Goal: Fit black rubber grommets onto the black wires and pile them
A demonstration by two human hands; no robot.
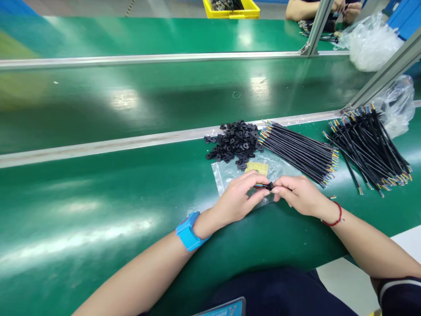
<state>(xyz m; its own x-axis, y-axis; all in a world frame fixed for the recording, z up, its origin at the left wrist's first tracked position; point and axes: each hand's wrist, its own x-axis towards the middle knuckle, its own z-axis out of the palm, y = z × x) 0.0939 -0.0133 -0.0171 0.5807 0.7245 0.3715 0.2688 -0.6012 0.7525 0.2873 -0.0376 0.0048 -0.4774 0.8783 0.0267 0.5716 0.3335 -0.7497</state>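
Note:
In front of me my left hand (240, 196) and my right hand (297, 193) meet fingertip to fingertip over a clear plastic bag (220, 175). Between them sits a small black part (270, 186), pinched by the left thumb and fingers. Coloured wire ends (259, 185) stick out on its left, inside the left hand's grip. The right fingers are closed on a black cable, mostly hidden by that hand; stripped wire ends (333, 197) show beyond the right wrist. A yellow piece (257, 168) lies just past the left fingers.
Behind my hands lies a pile of small black parts (235, 142). Right of it are a neat row of black cables (299, 151) and a looser heap (371, 149). A metal post (384, 68) rises at right. Across the bench a co-worker's hands (345, 9) handle cables.

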